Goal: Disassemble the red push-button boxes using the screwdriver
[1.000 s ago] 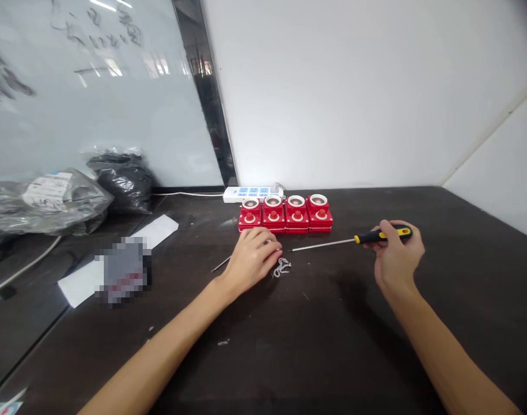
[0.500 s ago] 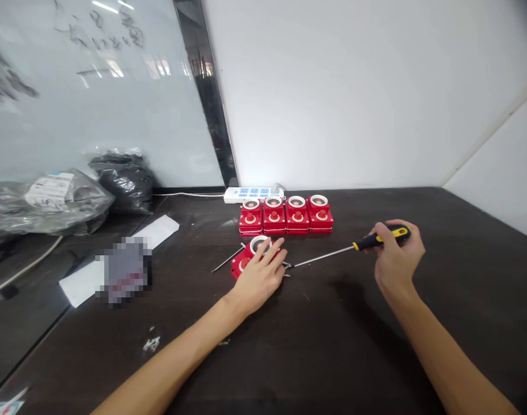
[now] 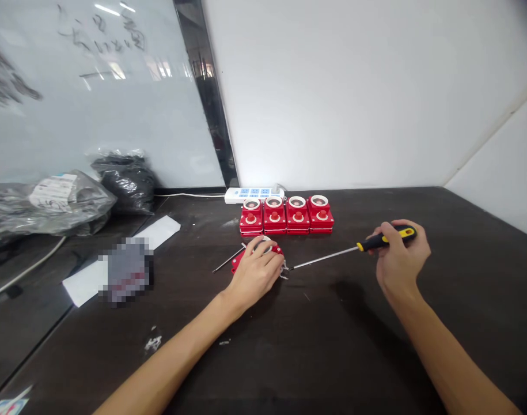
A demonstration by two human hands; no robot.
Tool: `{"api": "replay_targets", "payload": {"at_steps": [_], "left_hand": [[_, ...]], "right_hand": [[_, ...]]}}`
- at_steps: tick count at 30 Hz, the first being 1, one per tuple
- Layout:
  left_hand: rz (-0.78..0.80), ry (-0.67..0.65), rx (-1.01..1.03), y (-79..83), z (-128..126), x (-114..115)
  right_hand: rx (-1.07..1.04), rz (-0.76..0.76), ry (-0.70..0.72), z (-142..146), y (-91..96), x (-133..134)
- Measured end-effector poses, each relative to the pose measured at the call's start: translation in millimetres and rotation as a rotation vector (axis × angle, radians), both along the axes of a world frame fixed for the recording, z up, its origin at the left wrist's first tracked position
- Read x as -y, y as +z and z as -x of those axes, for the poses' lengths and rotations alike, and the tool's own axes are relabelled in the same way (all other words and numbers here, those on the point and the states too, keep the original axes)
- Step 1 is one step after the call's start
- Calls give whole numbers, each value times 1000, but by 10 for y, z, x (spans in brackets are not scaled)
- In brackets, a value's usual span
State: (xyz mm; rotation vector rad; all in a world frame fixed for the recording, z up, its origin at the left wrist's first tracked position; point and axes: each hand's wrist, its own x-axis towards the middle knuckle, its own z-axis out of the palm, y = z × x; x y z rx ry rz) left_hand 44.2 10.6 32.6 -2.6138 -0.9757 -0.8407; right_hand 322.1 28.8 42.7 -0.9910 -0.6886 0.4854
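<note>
Near the middle of the bench (image 3: 332,346), a red push-button box (image 3: 237,264) is pressed down under the left hand (image 3: 257,272), its fingers (image 3: 269,262) curved over the top. A yellow-and-black screwdriver (image 3: 401,232) is gripped in the closed fingers of the right hand (image 3: 399,262), its tip just beside the box's right end. Four matching boxes (image 3: 287,222) stand by the far edge. At the far left corner, a clear plastic bag (image 3: 51,202) holds dark contents, beside a black bag (image 3: 125,184).
</note>
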Motion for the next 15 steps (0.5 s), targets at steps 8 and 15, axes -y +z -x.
{"api": "replay_targets", "payload": {"at_steps": [8, 15], "left_hand": [[-8, -26, -57, -29, -6, -13], [-19, -15, -65, -38, -5, -11]], "right_hand": [[205, 44, -108, 101, -30, 68], [137, -2, -98, -4, -30, 24]]}}
